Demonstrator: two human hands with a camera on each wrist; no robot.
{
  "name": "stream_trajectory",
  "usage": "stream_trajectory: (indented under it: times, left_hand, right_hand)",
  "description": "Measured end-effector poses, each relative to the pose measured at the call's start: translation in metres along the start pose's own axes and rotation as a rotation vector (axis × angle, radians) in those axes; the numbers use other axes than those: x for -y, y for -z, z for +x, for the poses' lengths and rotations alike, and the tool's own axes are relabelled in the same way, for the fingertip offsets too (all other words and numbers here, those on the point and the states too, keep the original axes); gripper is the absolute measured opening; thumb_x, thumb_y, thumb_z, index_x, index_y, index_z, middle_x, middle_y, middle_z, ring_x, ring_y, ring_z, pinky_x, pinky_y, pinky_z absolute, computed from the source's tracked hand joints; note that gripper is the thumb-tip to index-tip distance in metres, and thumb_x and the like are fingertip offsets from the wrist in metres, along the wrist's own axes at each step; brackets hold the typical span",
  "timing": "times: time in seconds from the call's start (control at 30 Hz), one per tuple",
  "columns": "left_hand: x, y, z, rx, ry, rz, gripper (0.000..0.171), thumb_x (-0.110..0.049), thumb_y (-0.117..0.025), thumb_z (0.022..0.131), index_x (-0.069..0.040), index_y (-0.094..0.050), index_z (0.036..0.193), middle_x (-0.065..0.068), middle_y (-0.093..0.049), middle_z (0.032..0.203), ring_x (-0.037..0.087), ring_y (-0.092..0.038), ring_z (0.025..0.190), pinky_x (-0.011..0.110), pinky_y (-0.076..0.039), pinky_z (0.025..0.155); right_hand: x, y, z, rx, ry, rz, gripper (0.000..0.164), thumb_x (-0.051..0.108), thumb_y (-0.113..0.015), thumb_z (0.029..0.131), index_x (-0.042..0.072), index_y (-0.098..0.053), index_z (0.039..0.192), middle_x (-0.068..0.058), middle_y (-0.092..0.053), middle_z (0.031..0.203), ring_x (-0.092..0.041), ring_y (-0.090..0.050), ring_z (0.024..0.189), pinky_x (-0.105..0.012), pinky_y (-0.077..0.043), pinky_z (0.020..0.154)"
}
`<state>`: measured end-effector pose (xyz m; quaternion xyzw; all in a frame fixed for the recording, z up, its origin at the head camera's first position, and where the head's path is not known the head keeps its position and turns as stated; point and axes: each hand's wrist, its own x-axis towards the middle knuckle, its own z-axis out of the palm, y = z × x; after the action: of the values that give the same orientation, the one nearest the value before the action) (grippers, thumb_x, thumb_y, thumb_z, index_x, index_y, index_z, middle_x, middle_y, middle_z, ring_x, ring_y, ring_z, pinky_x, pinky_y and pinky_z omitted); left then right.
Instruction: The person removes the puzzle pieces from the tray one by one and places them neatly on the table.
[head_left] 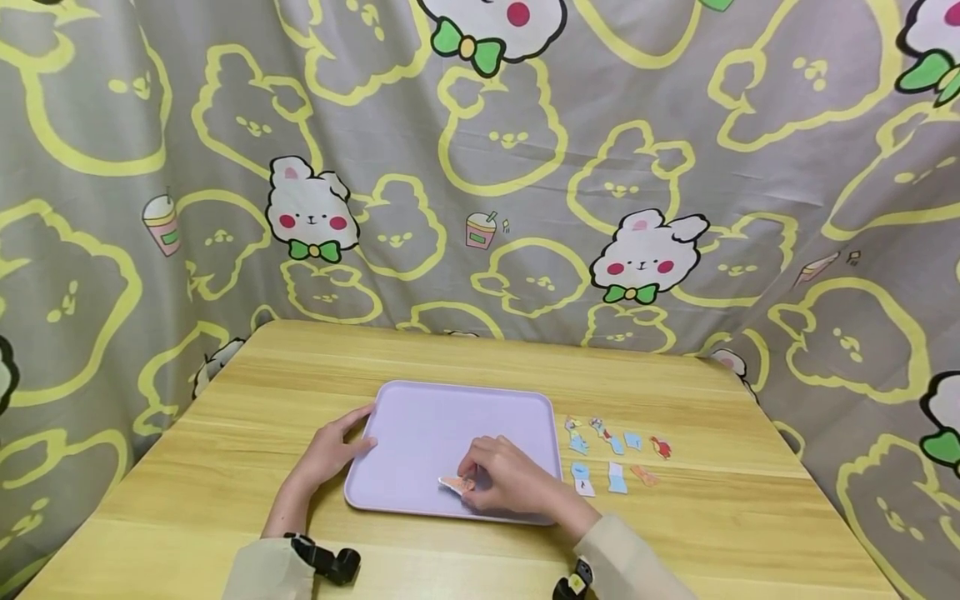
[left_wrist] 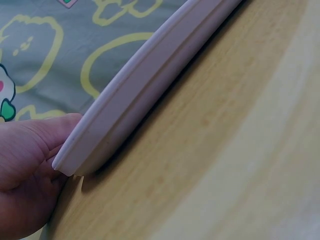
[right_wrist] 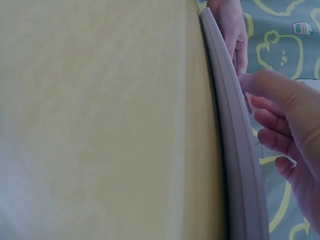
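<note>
In the head view a pale purple tray lies on the wooden table. My left hand holds its left edge, with the thumb over the rim; the left wrist view shows that thumb against the tray wall. My right hand is over the front right part of the tray. Between thumb and fingers it pinches a small flat puzzle piece with orange on it, partly hidden by the fingers. In the right wrist view the tray side hides most of that piece.
Right of the tray, several flat puzzle pieces lie in two rough rows, among them a light blue piece, a red piece and an orange piece. A patterned curtain hangs behind the wooden table.
</note>
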<state>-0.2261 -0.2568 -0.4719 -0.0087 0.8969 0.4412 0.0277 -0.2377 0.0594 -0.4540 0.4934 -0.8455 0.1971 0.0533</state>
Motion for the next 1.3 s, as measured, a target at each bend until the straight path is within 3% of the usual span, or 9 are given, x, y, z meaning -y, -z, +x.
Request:
stream_trajectory:
  times: [0.17,0.27,0.53,1.3]
  left_hand:
    - [-0.001,0.0,0.0,0.004,0.004,0.002,0.06,-0.018,-0.062,0.096,-0.01,-0.04,0.15,0.02,-0.035,0.156,0.044,-0.025,0.147,0.06,-0.023,0.12]
    - [-0.001,0.0,0.0,0.005,0.006,0.003,0.06,-0.018,-0.062,0.096,-0.01,-0.039,0.15,0.02,-0.035,0.156,0.044,-0.024,0.147,0.06,-0.022,0.12]
    - [-0.002,-0.001,0.001,0.005,0.011,0.008,0.059,-0.018,-0.062,0.096,-0.011,-0.039,0.15,0.02,-0.035,0.157,0.044,-0.024,0.147,0.06,-0.022,0.12]
    - [-0.002,-0.002,0.0,0.015,0.009,0.012,0.061,-0.021,-0.063,0.096,-0.011,-0.039,0.151,0.021,-0.033,0.157,0.045,-0.023,0.147,0.06,-0.023,0.119]
  right_hand:
    - [0.001,-0.002,-0.003,-0.044,-0.05,0.094,0.023,0.027,-0.079,0.079,0.02,-0.067,0.097,0.012,-0.062,0.088,-0.002,-0.053,0.082,-0.013,-0.039,0.078]
    - [0.001,-0.005,-0.004,-0.105,-0.034,0.16,0.023,0.024,-0.08,0.079,0.018,-0.067,0.097,0.009,-0.062,0.086,-0.004,-0.053,0.08,-0.013,-0.04,0.077]
    - [0.005,-0.009,-0.006,-0.188,-0.073,0.424,0.02,0.014,-0.078,0.08,0.014,-0.067,0.096,0.0,-0.063,0.083,-0.009,-0.057,0.078,-0.019,-0.051,0.072]
    - [-0.013,0.004,-0.035,-0.268,-0.21,0.427,0.021,0.01,-0.079,0.078,0.015,-0.068,0.095,0.001,-0.064,0.085,-0.011,-0.056,0.077,-0.022,-0.051,0.07]
